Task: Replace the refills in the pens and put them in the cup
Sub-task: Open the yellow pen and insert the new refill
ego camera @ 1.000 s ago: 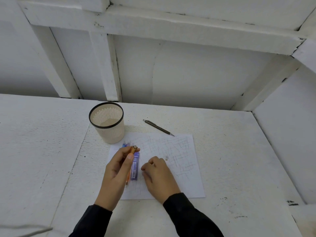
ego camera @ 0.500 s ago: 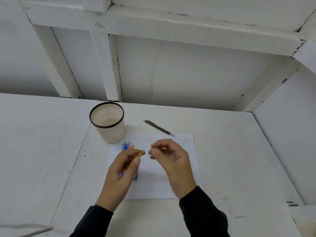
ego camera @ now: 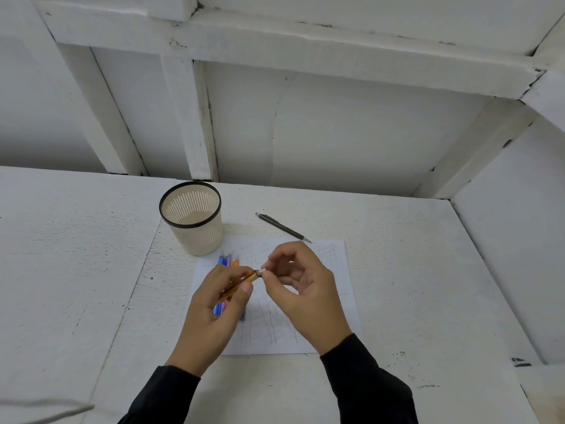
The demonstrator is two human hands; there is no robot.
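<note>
My left hand (ego camera: pixel 215 313) grips an orange pen barrel (ego camera: pixel 241 284) above the scribbled paper (ego camera: pixel 336 270), its open end pointing right. My right hand (ego camera: pixel 301 289) pinches a small white piece (ego camera: pixel 263 272) at that end. Under my left hand lie several blue and orange pens or refills (ego camera: pixel 227 261), mostly hidden. A beige slotted cup (ego camera: pixel 192 218) with a black rim stands upright behind them and looks empty. A dark grey pen (ego camera: pixel 282 227) lies on the table beyond the paper.
The white table (ego camera: pixel 76 270) meets a white wall with beams at the back and a side wall on the right. A grey cable (ego camera: pixel 46 408) crosses the bottom left corner.
My right hand lifted off the paper and came up to the pen's end, now pinching a white piece there. My left hand tilted the barrel to point right.
</note>
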